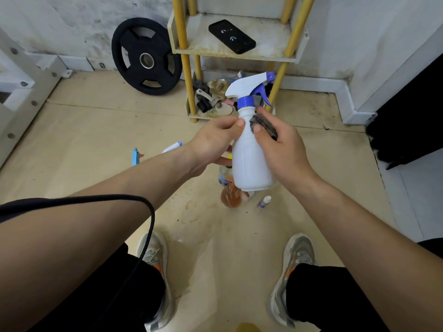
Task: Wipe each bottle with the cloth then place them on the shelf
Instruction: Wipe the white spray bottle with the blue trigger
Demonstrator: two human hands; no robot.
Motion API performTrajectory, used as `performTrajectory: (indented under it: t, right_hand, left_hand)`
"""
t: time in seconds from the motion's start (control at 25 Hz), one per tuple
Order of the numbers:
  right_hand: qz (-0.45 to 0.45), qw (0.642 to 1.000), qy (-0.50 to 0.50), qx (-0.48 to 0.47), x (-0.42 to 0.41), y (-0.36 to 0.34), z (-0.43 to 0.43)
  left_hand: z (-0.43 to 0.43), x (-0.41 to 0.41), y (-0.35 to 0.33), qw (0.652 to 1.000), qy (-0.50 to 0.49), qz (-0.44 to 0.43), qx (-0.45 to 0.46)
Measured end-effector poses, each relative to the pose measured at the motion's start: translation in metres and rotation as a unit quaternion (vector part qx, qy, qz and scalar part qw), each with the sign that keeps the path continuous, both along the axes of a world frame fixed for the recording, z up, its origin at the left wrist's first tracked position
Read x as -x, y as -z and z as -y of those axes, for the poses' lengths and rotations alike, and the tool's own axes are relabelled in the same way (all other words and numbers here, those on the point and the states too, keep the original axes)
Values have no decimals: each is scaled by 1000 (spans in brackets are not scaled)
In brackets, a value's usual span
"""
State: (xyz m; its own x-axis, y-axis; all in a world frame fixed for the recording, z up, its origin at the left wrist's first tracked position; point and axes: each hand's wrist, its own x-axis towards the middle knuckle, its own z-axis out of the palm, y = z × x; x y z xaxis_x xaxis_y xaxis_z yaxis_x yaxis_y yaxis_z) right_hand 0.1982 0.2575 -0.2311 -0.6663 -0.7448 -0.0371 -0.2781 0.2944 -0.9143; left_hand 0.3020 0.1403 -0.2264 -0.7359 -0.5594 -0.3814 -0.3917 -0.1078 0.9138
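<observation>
A white spray bottle (249,161) with a blue collar and trigger is held upright in the air in front of me. My left hand (213,142) grips its left side, thumb on the shoulder. My right hand (280,147) holds a grey cloth (263,124) against the bottle's right shoulder. On the floor below lie more bottles: an orange-filled one (231,198), a small dropper bottle (263,202), and a white spray bottle (171,147) partly hidden behind my left wrist. The yellow-posted shelf (215,50) stands ahead by the wall.
A black phone (231,36) lies on the upper shelf board. The bottom shelf holds slippers and clutter (213,97). A black weight plate (146,59) leans on the wall to the left. A blue object (136,156) lies on the floor. My shoes (294,279) stand below.
</observation>
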Motion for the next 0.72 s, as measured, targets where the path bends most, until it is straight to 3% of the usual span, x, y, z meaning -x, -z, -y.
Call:
performTrajectory:
  t: [0.2,0.44,0.6,0.72]
  right_hand:
    - [62,998,-8,27,-3,8,3]
    - [55,998,-10,19,1,8,2]
    - [-43,999,4,-32,-7,15,5]
    - [-203,978,-9,-53,-24,22,2]
  left_hand:
    - [7,0,-5,999,4,-15,-44]
    - [15,-5,-4,993,60,-22,-101]
    - [8,-2,-2,997,2,-39,-67]
    - [4,1,3,994,-80,-50,-56]
